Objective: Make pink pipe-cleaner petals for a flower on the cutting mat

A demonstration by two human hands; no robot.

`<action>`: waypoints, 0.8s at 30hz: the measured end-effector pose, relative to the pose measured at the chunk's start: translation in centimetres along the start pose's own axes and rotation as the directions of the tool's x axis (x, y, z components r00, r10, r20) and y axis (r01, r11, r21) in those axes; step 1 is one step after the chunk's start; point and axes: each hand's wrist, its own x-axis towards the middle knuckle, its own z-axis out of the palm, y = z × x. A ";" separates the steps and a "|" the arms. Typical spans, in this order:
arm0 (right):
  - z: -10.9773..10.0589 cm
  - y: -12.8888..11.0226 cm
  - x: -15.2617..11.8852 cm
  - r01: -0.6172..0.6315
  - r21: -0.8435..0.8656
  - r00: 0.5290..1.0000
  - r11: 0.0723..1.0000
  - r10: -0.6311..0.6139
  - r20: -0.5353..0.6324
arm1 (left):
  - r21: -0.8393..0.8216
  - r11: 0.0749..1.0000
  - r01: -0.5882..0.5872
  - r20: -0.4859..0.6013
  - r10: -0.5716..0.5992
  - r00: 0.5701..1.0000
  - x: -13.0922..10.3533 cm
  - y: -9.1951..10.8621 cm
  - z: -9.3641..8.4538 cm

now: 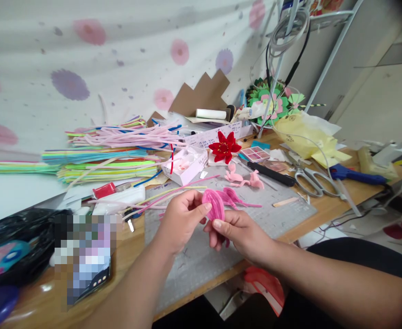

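Between my two hands is a pink pipe-cleaner petal (214,205), held upright above the grey cutting mat (183,283). My left hand (184,219) pinches its upper left edge between thumb and fingers. The lower part sits in the closed fingers of my right hand (237,230), the thumb lying across its front. Just behind it, more pink petals (233,196) with stems lie on the mat. Farther back are pale pink fuzzy pieces (245,177) and a red pipe-cleaner flower (224,147).
Bundles of pipe cleaners (108,157) pile up at the back left. A white box (187,164) holds small pieces. Scissors (312,178), a black-handled tool (271,173) and a blue glue gun (356,175) lie right. A wooden stick (286,202) rests on the mat; a phone (89,269) stands left.
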 end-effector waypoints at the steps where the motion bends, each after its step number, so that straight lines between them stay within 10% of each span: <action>1: 0.0 0.0 0.0 -0.005 0.000 1.000 1.000 0.005 0.007 | -0.030 1.000 0.009 0.014 -0.009 1.000 0.0 0.1 0.0; 24: -0.6 -0.6 -0.9 -0.090 0.082 0.945 0.993 0.059 0.320 | 0.514 0.796 -0.321 0.013 0.367 0.930 -0.3 0.4 -0.5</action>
